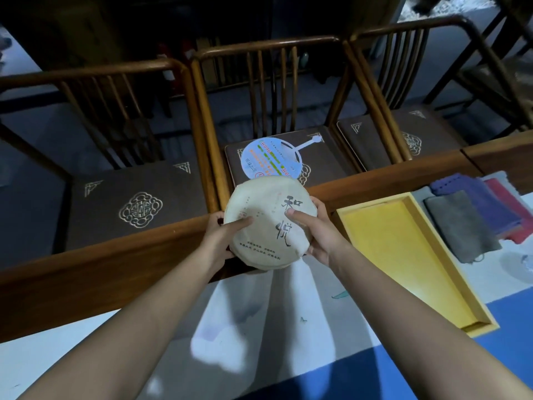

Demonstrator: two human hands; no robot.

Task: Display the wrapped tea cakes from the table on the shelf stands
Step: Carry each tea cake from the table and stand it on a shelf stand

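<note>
A tray [415, 255] lies on the worktop [86, 284]; folded cloths [476, 220] lie right of the tray, chairs [259, 90] behind it, a fan [271, 160] on the middle chair.

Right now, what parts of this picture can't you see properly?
- Tea cake, head view: its underside faces away, and the small print is too fine to read.
- Left hand and right hand: the fingers behind the cake are hidden by it.
- Round fan on the chair: its near edge is covered by the cake.
- Folded cloths: cut off by the right edge.
- Shelf stands: not in view.
</note>
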